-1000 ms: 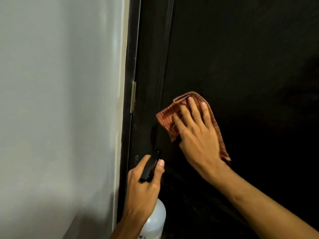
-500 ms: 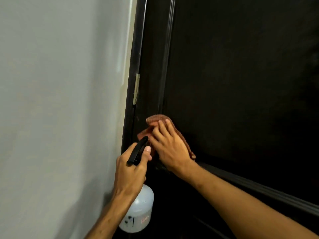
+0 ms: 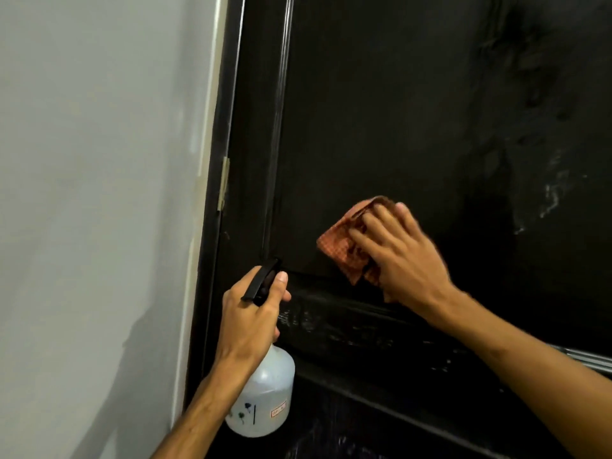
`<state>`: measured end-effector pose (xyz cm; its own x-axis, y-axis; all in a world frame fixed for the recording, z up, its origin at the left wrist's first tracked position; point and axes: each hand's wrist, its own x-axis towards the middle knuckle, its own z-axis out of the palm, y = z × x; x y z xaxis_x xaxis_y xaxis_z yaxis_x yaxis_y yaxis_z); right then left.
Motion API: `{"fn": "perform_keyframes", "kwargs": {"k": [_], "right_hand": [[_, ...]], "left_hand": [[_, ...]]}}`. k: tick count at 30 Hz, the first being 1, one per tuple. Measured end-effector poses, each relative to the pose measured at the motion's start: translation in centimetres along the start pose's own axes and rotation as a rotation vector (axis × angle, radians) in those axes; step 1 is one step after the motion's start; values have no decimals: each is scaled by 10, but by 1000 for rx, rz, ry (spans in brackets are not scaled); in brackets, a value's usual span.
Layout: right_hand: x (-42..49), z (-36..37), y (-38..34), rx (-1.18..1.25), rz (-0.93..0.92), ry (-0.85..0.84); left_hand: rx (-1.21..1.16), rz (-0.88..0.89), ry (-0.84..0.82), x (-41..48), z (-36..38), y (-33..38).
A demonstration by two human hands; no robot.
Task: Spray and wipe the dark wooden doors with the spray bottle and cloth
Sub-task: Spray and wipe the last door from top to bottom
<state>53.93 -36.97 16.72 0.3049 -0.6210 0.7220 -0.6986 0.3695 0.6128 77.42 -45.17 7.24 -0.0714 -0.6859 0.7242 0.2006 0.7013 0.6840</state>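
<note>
Dark wood fills most of the view: a door (image 3: 414, 111) with a recessed panel, its frame meeting a pale grey wall (image 3: 99, 193) on the left, where a brass-coloured hinge (image 3: 224, 183) shows at the door's edge. Low on the panel, just above the horizontal rail, an orange checked cloth (image 3: 344, 248) is pressed flat against the wood. It lies under the right hand (image 3: 402, 256), whose spread fingers cover its right side while its crumpled left part sticks out beyond the fingertips. Lower left, well apart from the cloth, the left hand (image 3: 250, 318) is wrapped around the neck of a translucent white spray bottle (image 3: 265, 402), thumb resting by the black trigger head (image 3: 263, 279). Wet streaks glisten on the rail (image 3: 331, 321) between the hands.
</note>
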Motion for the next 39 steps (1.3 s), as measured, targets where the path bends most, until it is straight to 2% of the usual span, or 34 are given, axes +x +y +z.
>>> {"fn": "perform_keyframes", "kwargs": {"k": [3,4,5,7,8,9,10,12,14,15,16,18,20,21,24,25,26,29,31,32,36,39], "right_hand": [[-10,-12,33,23,351,124],[-18,-10,30,22,366,135],[-27,-4,21,33,293,127],[-48,13,2,27,14,-1],[-53,18,5,-5,-73,-62],[-53,15,18,-24,-93,-47],[-51,5,34,-24,-23,19],[-50,-14,70,14,259,127],[-58,-23,87,42,478,115],[-66,-19,84,48,486,97],[-74,-11,77,55,416,90],[-96,8,62,53,129,-2],[-98,11,81,-14,-78,-52],[-90,9,97,-5,-20,17],[-70,0,137,142,512,225],[-70,1,138,137,602,237],[-76,5,132,120,596,236],[-114,25,107,97,315,149],[-125,29,117,51,193,89],[-120,29,132,36,209,106],[-69,11,187,157,624,250],[-86,25,167,185,634,275]], "left_hand": [[-26,24,-31,6,11,11],[-37,26,-44,7,16,14],[-46,20,-54,8,21,17],[-49,8,-80,6,31,22],[-53,1,-91,5,36,24],[-60,-5,-100,3,40,26],[-68,-8,-110,0,45,29],[-73,-8,-136,-6,54,34],[-66,4,-167,-9,65,37],[-68,7,-180,-10,71,39],[-76,8,-191,-9,77,40],[-101,8,-223,-6,92,46],[-119,19,-241,-1,103,53],[-122,32,-247,1,108,56],[-149,58,-267,7,122,64],[-153,62,-276,9,127,66],[-154,64,-283,10,132,68],[-180,67,-306,11,145,70],[-191,70,-325,10,152,69],[-195,72,-335,10,156,69],[-223,77,-367,14,173,74],[-231,91,-374,18,181,77]]}}
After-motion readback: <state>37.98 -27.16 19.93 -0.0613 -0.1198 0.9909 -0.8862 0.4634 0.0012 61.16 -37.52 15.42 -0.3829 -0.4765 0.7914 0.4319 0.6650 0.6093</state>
